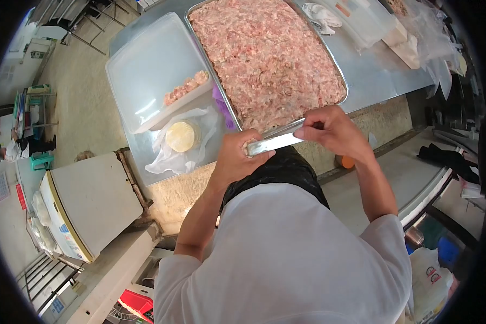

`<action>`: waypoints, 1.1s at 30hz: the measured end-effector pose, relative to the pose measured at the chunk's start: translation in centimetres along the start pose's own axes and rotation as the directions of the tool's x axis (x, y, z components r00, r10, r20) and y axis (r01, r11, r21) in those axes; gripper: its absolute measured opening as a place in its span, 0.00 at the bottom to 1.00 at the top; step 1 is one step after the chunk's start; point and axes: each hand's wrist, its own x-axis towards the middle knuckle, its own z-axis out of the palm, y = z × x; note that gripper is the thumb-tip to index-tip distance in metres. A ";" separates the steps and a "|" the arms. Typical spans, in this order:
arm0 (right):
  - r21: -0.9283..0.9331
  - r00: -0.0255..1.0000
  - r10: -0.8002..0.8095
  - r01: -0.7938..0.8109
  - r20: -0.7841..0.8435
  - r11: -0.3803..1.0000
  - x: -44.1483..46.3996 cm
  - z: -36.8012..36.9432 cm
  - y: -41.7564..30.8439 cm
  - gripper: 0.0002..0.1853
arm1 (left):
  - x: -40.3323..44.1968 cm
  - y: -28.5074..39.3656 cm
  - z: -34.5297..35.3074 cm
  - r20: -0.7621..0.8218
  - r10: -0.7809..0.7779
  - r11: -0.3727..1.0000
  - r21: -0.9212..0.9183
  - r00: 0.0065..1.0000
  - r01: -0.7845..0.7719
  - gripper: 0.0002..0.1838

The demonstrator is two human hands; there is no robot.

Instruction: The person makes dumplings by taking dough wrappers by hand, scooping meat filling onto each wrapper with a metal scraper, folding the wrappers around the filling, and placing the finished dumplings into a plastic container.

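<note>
This looks like a work kitchen: a big tray [215,73] of meat [267,59] sits on a shiny metal table [386,78].

A metal table [380,81] spans twelve to one o'clock. Beige floor [75,81] fills ten; a green stool [41,157] stands at nine by a pale wall [5,232]. A white cabinet [94,202] sits toward eight, a grey ledge [367,186] between three and four.
</note>
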 end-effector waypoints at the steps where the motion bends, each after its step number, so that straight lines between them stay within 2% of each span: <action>1: 0.024 1.000 -0.022 0.021 0.018 0.999 0.2 0.5 -0.2 0.16 | 0.2 0.3 0.0 0.007 -0.003 1.000 -0.003 1.000 0.003 0.13; 5: 0.023 0.999 -0.032 0.031 0.028 0.999 0.7 -0.1 1.6 0.17 | 0.2 -0.3 -0.6 0.004 0.066 0.996 0.059 0.998 -0.066 0.13; 7: -0.001 0.998 -0.060 0.060 0.014 0.998 0.6 -0.3 -0.1 0.17 | 0.0 -0.6 -0.7 -0.008 0.081 0.992 0.099 0.997 -0.080 0.14; 10: -0.017 0.996 -0.087 0.087 0.034 0.996 0.8 1.0 0.3 0.17 | 0.3 0.6 -0.6 0.046 -0.037 0.996 0.086 0.998 0.033 0.14; 13: -0.009 0.995 -0.100 0.100 0.014 0.995 0.8 0.4 1.7 0.19 | 0.0 0.0 -1.1 0.017 -0.024 0.994 0.105 1.000 0.022 0.18; 18: -0.007 0.999 -0.006 0.006 -0.052 1.000 0.7 -1.2 1.0 0.20 | -0.3 -1.8 -0.9 -0.053 -0.086 0.978 -0.197 0.995 0.074 0.38; 20: -0.029 0.999 -0.016 0.014 -0.049 0.999 1.0 -1.0 0.8 0.19 | -0.3 -2.7 -0.7 -0.026 -0.210 0.925 -0.328 0.977 0.190 0.33; 23: 0.008 0.999 -0.044 0.044 -0.027 0.999 1.3 -0.2 0.8 0.19 | 0.0 -2.7 -1.7 0.053 -0.158 0.962 -0.218 0.986 0.166 0.24; 26: 0.008 0.999 -0.047 0.047 -0.013 0.999 1.7 0.4 0.1 0.19 | 0.1 -1.1 -2.1 0.006 -0.132 0.982 -0.136 0.991 0.131 0.18; 29: 0.009 0.993 -0.117 0.117 0.011 0.993 2.4 1.4 0.3 0.19 | 0.2 -1.8 -2.3 0.043 -0.109 0.988 -0.108 0.993 0.113 0.19; 32: -0.071 0.980 -0.199 0.199 0.005 0.977 2.8 2.4 1.7 0.18 | 0.0 -2.2 -2.5 0.020 -0.109 0.993 -0.038 0.994 0.109 0.18; 33: -0.104 0.982 -0.188 0.186 -0.012 0.977 2.6 2.0 2.3 0.18 | -0.3 -2.9 -3.0 0.029 -0.115 0.989 -0.093 0.993 0.118 0.20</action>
